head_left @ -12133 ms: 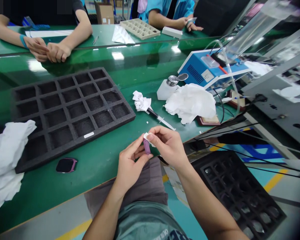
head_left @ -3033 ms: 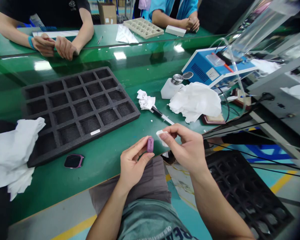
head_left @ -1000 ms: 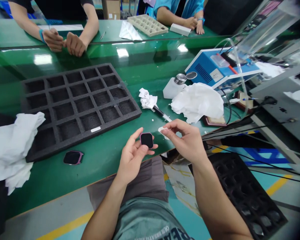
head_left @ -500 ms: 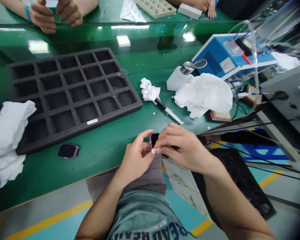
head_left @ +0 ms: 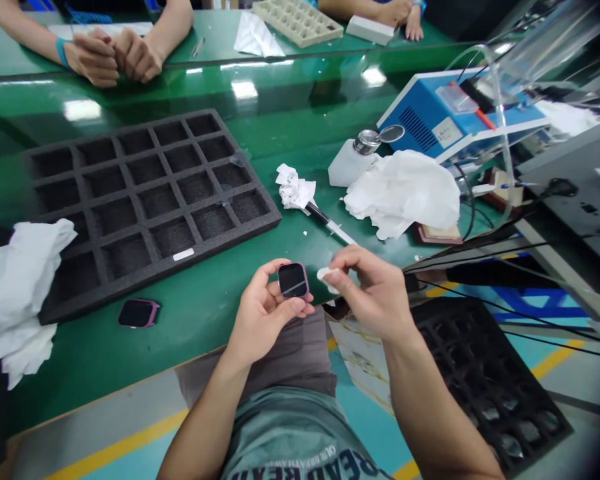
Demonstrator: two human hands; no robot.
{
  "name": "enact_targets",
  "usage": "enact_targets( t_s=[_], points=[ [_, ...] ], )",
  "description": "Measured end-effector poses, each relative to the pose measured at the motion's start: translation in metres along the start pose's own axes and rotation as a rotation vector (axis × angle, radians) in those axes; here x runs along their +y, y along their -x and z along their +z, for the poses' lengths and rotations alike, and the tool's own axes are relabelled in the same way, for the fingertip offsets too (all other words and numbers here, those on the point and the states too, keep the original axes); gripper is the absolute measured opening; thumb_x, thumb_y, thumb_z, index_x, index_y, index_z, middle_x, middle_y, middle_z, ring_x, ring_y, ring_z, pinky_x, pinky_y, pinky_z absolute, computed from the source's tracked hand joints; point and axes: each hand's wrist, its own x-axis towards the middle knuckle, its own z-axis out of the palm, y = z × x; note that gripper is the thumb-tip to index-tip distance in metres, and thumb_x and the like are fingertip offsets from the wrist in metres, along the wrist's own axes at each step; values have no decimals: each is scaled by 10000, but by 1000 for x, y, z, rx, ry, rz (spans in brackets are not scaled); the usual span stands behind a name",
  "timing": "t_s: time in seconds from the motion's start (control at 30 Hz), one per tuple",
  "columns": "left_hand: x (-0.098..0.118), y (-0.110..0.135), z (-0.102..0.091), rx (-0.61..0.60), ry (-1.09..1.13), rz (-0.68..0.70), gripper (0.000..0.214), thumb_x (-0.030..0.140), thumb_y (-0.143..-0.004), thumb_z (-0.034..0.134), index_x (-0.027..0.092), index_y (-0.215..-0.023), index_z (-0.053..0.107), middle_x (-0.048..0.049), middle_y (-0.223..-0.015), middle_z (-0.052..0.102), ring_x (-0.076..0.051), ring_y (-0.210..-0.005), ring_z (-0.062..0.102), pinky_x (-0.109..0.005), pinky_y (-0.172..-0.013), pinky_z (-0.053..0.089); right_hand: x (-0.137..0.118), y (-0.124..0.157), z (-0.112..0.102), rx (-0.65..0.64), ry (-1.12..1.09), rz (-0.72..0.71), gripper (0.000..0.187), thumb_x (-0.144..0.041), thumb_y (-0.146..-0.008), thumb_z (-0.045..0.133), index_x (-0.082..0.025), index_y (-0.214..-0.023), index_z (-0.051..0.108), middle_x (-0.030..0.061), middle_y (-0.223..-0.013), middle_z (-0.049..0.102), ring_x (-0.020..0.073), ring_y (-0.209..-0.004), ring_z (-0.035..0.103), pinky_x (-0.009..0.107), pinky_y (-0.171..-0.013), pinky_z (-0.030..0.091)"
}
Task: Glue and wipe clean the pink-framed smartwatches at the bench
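My left hand (head_left: 265,310) grips a smartwatch case (head_left: 293,281) with a purple frame and a dark screen turned up toward me. To its right, apart from the watch, my right hand (head_left: 373,287) pinches a small wad of white tissue (head_left: 329,279) between thumb and fingers. A second purple-framed watch case (head_left: 138,313) lies on the green bench to the left. Beyond my hands lies a syringe (head_left: 330,223) with a black section, its far end wrapped in crumpled white tissue (head_left: 296,188).
A black foam tray (head_left: 187,230) with square compartments lies at left, beside white cloths (head_left: 25,267). At right are a white bottle (head_left: 350,163), a white cloth (head_left: 405,190) and a blue machine (head_left: 430,113). Another foam tray (head_left: 480,373) sits low right. A co-worker's hands (head_left: 115,57) rest opposite.
My right hand has drawn away to the right from the watch with the tissue. The watch, held in my left hand, has shifted left and its screen now shows fully.
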Motion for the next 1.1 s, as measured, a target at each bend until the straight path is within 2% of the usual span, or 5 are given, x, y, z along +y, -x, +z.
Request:
enact_targets(
  t_s=[0.2,0.4,0.7,0.9,1.1],
  points=[
    [-1,-2,-5,19,24,104,506,234,-842,845,225,-1260,560,23,-867,717,-79,-678,673,-178,-650,531,-19,-9,26,-126,-156,-32,101,-159,-919,703,-220,-839,697,1,-800,690,147,-739,596,294,-666,468],
    [6,5,-2,-64,50,35,613,318,-833,851,183,-1352,552,-17,-814,717,-105,-651,645,-207,-616,478,6,-32,33,-3,-45,30,97,-165,-881,707,-212,-797,715,-4,-748,686,145,-705,553,302,-679,441],
    [7,7,2,-2,180,7,606,293,-793,852,165,-1321,584,10,-764,581,-101,-638,521,-246,-612,373,5,-7,25,122,-215,218,115,-305,-905,735,-205,-858,706,-11,-741,669,124,-645,551,273,-606,447],
    [5,7,1,-4,188,-14,559,282,-800,838,160,-1295,608,26,-741,518,-91,-620,472,-248,-584,321,-12,-6,26,53,-226,128,68,-275,-949,710,-222,-908,716,-11,-781,668,125,-673,560,281,-623,462],
    [4,7,0,31,212,-47,545,310,-787,855,178,-1265,628,2,-849,556,-79,-609,464,-250,-566,309,-19,-10,33,-99,-59,-72,83,-176,-938,686,-230,-883,716,7,-794,690,152,-715,592,310,-655,492]
  ],
)
